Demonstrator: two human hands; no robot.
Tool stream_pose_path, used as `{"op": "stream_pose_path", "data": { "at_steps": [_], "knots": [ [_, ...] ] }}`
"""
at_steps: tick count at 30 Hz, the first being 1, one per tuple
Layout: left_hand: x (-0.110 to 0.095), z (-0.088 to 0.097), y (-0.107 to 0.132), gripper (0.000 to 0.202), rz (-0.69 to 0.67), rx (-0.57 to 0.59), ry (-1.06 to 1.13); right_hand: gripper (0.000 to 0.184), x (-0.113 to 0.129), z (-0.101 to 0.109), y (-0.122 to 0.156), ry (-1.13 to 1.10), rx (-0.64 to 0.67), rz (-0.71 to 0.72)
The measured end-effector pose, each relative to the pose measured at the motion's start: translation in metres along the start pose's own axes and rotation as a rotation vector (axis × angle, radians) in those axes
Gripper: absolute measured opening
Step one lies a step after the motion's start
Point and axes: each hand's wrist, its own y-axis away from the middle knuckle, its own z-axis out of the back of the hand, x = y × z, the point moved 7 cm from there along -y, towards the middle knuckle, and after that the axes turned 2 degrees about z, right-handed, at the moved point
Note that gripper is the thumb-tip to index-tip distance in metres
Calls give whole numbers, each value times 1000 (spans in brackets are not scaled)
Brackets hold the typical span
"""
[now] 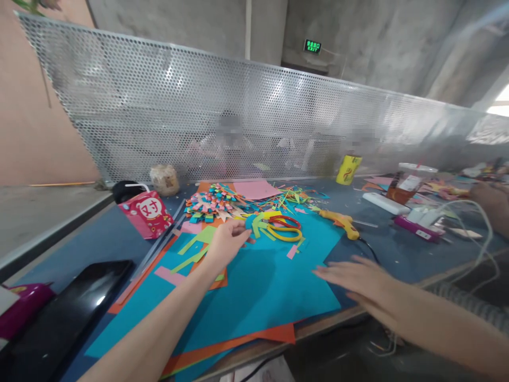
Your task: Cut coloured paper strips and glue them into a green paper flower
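My left hand is closed over the middle of the work area, its fingertips pinching a small blue paper piece. Green paper strips lie just beyond those fingers. To their right rest scissors with yellow and red handles. Beneath is a large blue paper sheet, stacked over orange sheets. My right hand hovers at the sheet's right edge, fingers stretched out and holding nothing. Farther off, a yellow hot glue gun lies on the table.
A pile of looped paper strips stands at the back. On the left are a red drink carton and a black phone. On the right are a power strip and drink cup. A perforated metal divider runs behind.
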Motion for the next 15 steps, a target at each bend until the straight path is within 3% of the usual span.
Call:
{"op": "stream_pose_path", "data": {
  "at_steps": [3, 7, 11, 15],
  "knots": [
    [2, 0, 0, 16, -13, 7, -8, 60, 35, -36, -23, 37, 217, 215],
    [4, 1, -1, 12, -32, 14, -49, 46, 57, -54, -49, 105, 230, 305],
    [8, 2, -2, 9, -27, -7, -67, 41, 44, -57, -42, 131, 216, 227],
    [8, 1, -3, 6, -30, 3, -72, 38, 5, -42, 10, 172, 20, 10]
  ]
}}
